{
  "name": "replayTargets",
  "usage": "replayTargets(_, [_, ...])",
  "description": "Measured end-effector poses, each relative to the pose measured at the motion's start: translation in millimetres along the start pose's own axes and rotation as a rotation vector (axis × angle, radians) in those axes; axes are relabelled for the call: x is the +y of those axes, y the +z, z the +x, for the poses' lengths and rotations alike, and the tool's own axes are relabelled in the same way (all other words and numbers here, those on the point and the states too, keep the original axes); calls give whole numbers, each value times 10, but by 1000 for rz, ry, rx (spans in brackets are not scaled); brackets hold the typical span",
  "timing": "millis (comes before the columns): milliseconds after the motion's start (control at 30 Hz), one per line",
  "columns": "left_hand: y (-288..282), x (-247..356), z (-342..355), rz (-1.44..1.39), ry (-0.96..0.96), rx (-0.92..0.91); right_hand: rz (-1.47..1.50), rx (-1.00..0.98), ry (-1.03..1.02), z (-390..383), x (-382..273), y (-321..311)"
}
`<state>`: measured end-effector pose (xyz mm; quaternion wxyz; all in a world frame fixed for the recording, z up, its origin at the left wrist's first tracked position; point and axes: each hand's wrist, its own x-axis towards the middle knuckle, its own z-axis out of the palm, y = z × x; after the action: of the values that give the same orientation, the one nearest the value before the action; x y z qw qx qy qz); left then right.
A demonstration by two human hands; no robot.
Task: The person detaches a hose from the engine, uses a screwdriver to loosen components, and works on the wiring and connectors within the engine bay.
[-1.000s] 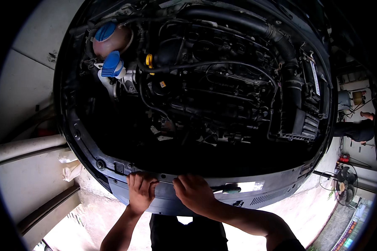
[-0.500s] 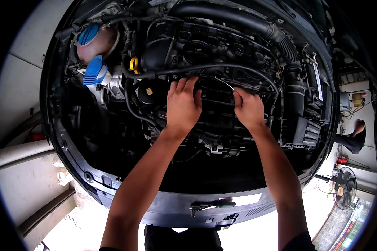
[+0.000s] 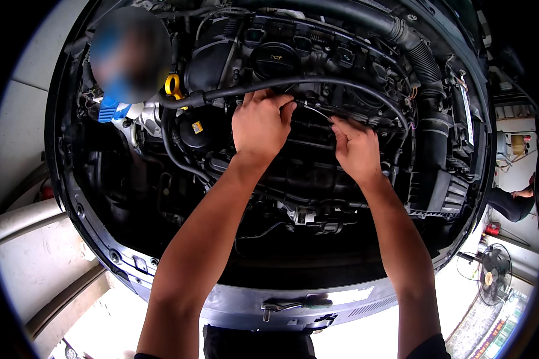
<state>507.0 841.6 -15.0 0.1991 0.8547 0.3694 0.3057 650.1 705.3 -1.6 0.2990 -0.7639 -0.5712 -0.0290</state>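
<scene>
My left hand (image 3: 260,125) is closed, fingertips curled at the engine just under a thick black hose (image 3: 305,79); what they grip is hidden. My right hand (image 3: 358,149) pinches the right end of a thin silver rod or wire (image 3: 316,108), which runs left toward my left thumb. Behind them sit a black oil filler cap (image 3: 275,57) and engine covers. A yellow dipstick ring (image 3: 173,85) and a blue cap (image 3: 108,110) are to the left, below a blurred patch hiding what is there.
A ratchet with socket (image 3: 296,303) lies on the car's front panel (image 3: 233,299). Black intake ducting (image 3: 428,66) runs down the right side. Beyond the car at right are another person (image 3: 509,203) and a standing fan (image 3: 493,274); pale panels (image 3: 30,251) stand at left.
From the front panel, both my hands have reached forward into the engine bay, where the silver rod is now held. In the last half second my left hand has moved slightly further forward.
</scene>
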Motion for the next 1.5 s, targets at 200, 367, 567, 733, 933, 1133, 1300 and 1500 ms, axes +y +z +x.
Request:
replayTargets(200, [7,24,9,2,-66,-80,443,-395,414,151,116,-99])
replayTargets(367, [22,63,3,-56,-173,-114,536,-497,483,184,138,-123])
replayTargets(567, [28,156,-16,-139,-254,-43,224,-265,402,111,-251,-167])
replayTargets(733, [50,131,-40,-154,-209,7,196,-294,433,125,-286,-187])
replayTargets(933, [42,153,-54,-174,-186,44,234,-41,443,-204,-383,-299])
replayTargets(1133, [47,86,-19,-125,3,292,207,98,387,-355,-396,-153])
replayTargets(1300, [-46,144,-66,-196,-194,211,242,151,409,-339,-422,-122])
replayTargets(1500, [-606,11,-156,-68,34,66,202,183,377,-377,-387,-115])
